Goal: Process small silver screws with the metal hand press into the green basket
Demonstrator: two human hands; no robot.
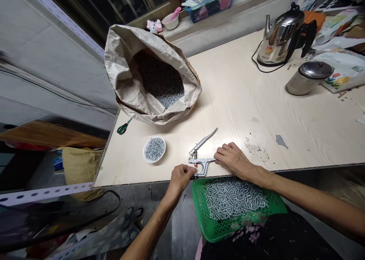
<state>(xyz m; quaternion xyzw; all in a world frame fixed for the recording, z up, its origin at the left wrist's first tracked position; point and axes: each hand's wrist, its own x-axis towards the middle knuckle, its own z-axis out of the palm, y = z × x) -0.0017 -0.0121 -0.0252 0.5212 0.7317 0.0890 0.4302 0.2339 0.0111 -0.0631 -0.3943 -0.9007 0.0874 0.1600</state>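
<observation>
Fingers (186, 171) of the left hand (180, 177) are closed against the head of the pliers (199, 162); a small part may be pinched there, but this cannot be confirmed. The lower handle is gripped by the right hand (232, 159) at the table (228, 100) front edge. A fingertip could be nipped if the raised upper handle is dropped, or the tool knocked into the green basket (205, 225) below. The pliers are grey metal, with a spring and red mark.

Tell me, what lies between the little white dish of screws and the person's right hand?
A metal hand press, seen in the head view. The right hand holds its lower handle, and the left hand touches its head.
</observation>
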